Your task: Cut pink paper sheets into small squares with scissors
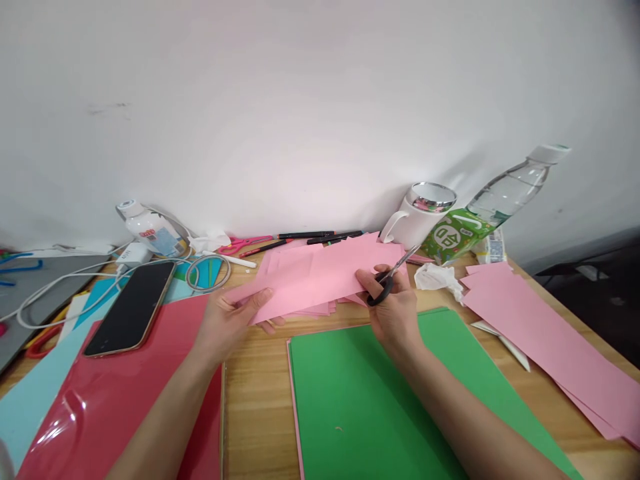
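Note:
My left hand (233,319) pinches the left end of a pink paper sheet (315,280), thumb on top and fingers under it, holding it just above the wooden desk. My right hand (395,308) grips black-handled scissors (391,278) at the sheet's right edge, with the blades pointing up and to the right. More pink sheets (295,257) lie beneath and behind the held one. A green sheet (380,393) lies flat on the desk right below both hands.
A phone (131,308) rests on a red sheet (115,400) at left, near white cables (75,280) and light blue paper. At the wall stand a white mug (417,220), a tilted water bottle (480,217), pens (320,235) and pink scissors (240,244). Pink strips (545,333) lie at right.

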The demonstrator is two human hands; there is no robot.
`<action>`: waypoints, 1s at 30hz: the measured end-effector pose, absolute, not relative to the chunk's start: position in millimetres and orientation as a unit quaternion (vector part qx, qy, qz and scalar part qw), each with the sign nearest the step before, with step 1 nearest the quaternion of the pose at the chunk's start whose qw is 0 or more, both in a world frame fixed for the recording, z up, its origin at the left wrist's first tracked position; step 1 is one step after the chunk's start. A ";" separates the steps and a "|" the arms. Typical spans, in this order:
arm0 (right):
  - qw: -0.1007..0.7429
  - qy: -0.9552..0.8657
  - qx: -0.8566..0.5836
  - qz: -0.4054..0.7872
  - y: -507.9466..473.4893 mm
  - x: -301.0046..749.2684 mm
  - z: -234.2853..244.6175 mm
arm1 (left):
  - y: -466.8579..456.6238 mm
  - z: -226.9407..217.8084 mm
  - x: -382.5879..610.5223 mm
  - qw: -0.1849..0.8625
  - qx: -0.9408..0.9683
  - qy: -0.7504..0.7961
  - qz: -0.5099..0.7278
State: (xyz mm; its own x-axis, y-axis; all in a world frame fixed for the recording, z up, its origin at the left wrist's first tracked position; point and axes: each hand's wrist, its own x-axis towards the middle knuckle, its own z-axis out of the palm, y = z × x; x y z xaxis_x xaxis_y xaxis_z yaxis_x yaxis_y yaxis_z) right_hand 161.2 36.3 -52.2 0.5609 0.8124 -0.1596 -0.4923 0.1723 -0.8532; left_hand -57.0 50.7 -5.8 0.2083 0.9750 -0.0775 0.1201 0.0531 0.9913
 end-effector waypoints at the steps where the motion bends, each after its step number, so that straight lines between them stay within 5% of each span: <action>1: 0.747 -0.168 -0.472 0.437 36.7 161.6 -52.2 | 50.5 -5.6 -56.7 0.546 0.552 0.484 0.403; 7: 0.709 -0.266 -0.464 0.459 29.8 156.1 -42.4 | 53.7 3.4 -53.2 0.543 0.455 0.480 0.518; 16: 0.443 -0.569 -0.357 0.593 6.2 135.6 -34.4 | 46.7 11.5 -51.6 0.468 0.421 0.481 0.611; 30: 0.443 -0.519 -0.378 0.626 0.7 130.5 -29.3 | 38.8 2.0 -46.8 0.471 0.517 0.492 0.519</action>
State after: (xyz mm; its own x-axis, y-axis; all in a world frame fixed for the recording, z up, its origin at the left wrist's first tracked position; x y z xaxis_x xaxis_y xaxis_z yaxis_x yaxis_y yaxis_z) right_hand 130.5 0.7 -29.3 -0.3224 0.9465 -0.0134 -0.1620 -0.0691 -0.9844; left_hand -46.8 38.8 2.0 -0.0219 0.9971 0.0723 0.0189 -0.0719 0.9972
